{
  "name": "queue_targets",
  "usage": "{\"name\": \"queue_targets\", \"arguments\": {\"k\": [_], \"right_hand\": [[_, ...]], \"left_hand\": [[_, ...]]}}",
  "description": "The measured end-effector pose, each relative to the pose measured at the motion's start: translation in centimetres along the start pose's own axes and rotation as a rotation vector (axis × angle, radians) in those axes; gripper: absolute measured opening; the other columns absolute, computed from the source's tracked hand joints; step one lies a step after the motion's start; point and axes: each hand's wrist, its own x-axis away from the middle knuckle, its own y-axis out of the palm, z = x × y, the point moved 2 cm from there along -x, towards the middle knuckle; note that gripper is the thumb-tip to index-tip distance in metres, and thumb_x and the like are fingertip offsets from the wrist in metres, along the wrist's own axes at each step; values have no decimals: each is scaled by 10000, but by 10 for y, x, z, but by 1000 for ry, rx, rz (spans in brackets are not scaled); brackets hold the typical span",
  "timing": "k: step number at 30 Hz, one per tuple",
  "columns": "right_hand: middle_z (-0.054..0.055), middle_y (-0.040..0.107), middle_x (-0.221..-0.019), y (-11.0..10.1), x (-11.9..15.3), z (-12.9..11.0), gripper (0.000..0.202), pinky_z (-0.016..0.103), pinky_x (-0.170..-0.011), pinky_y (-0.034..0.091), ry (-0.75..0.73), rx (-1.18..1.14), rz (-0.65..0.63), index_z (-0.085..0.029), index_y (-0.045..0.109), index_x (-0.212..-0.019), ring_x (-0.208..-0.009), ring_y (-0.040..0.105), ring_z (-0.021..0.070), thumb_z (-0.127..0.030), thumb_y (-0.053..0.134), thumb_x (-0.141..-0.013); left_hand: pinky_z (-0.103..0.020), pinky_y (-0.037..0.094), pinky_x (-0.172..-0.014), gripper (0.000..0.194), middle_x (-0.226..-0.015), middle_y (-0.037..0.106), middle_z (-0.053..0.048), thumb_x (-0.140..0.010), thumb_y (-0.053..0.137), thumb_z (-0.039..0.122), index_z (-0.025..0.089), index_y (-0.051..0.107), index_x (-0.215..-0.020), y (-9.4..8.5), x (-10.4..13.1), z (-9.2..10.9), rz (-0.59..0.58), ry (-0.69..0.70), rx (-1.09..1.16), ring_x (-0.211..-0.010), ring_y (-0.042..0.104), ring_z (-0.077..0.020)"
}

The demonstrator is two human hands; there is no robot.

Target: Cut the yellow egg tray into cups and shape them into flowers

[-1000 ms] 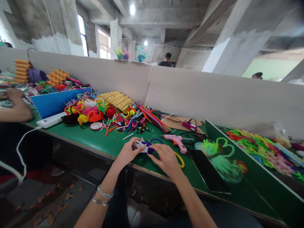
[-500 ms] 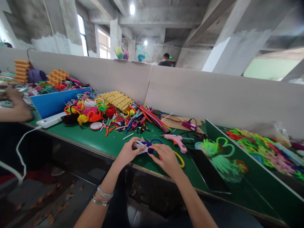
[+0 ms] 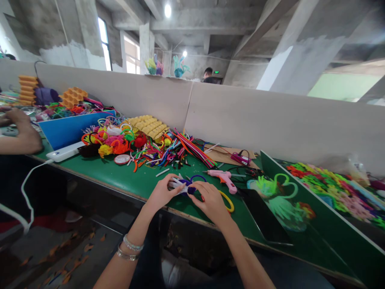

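Close to the green table's front edge, my left hand (image 3: 163,193) is closed on a bundle of white pipe cleaners (image 3: 177,184). My right hand (image 3: 209,199) pinches the dark purple fuzzy part (image 3: 190,189) joined to that bundle. A purple loop (image 3: 198,178) curves up just behind my right fingers. Something small and red shows at my right fingers, too small to name. Right of my right hand lies a yellow ring-shaped piece (image 3: 230,202), partly hidden by the hand. The pink glue gun (image 3: 223,178) rests behind it.
A black tablet (image 3: 264,216) and green fuzzy pieces (image 3: 267,186) lie to the right, before a green divider (image 3: 313,196). Colourful pipe cleaners (image 3: 120,140) are piled at the back left, beside a white power strip (image 3: 65,151). A co-worker's arm (image 3: 22,134) reaches in at far left.
The co-worker's hand at far left has shifted slightly, and the distant person's head has moved a little left. My hands keep nearly the same hold.
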Motion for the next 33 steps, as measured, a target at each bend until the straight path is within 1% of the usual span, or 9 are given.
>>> {"name": "queue_targets", "arguments": {"k": [3,6,9,11,14,19,24,30,33], "right_hand": [[63,622,-998,-1,0,2,189,333,-785,443,7,0,-7,-199,547,-993,-931,563,192,-256,516,-815],[59,621,-1008,-1,1,4,196,340,-793,440,16,-2,-10,-206,542,-1007,-932,563,194,-254,513,-819],[55,625,-997,-2,1,5,190,337,-792,442,21,-18,-5,-208,544,-997,-927,566,192,-254,523,-813],[56,624,-994,-2,1,4,186,333,-789,446,25,-31,-4,-207,546,-989,-927,568,190,-253,526,-811],[58,624,-987,-2,1,2,182,335,-788,454,27,-49,-8,-205,548,-983,-920,570,190,-257,529,-809],[58,625,-981,-3,0,1,181,343,-796,463,29,-71,-1,-203,550,-980,-918,571,189,-248,533,-806],[56,619,-1004,-5,-1,0,199,348,-824,459,48,-92,-11,-212,548,-989,-945,565,190,-250,543,-794],[51,625,-995,-5,0,2,205,350,-811,461,46,-75,-27,-217,550,-995,-927,568,189,-267,551,-795],[53,626,-994,-5,0,3,195,346,-805,457,27,-57,-15,-213,550,-995,-932,567,189,-264,536,-808]], "left_hand": [[-269,505,-688,367,-831,635,-46,-688,613,404,159,530,-948,-3,-1,-4,-51,-17,48,-757,621,-152],[-298,499,-753,365,-899,638,-58,-696,613,372,156,523,-977,-7,-1,-7,-133,-28,130,-818,622,-158],[-319,489,-789,424,-938,638,-70,-658,655,343,153,506,-1007,-8,0,-7,-184,-35,176,-868,617,-172],[-322,490,-782,456,-923,644,-67,-624,684,338,155,502,-999,-7,0,-6,-170,-23,165,-862,621,-178],[-315,495,-756,450,-876,653,-48,-608,690,356,163,512,-974,-4,1,-4,-122,8,96,-813,630,-172],[-289,493,-728,434,-847,652,-35,-625,672,385,168,526,-973,-4,0,-3,-89,39,-15,-785,627,-166],[-292,489,-729,427,-842,651,-31,-640,659,393,179,534,-987,-6,0,-2,-73,47,-79,-801,618,-174],[-299,482,-743,431,-834,648,-26,-627,669,389,186,541,-985,-5,-1,-3,-61,45,-101,-796,609,-174],[-303,479,-758,435,-876,645,-33,-636,665,373,180,532,-1002,-7,0,-5,-106,27,-32,-815,609,-174]]}}
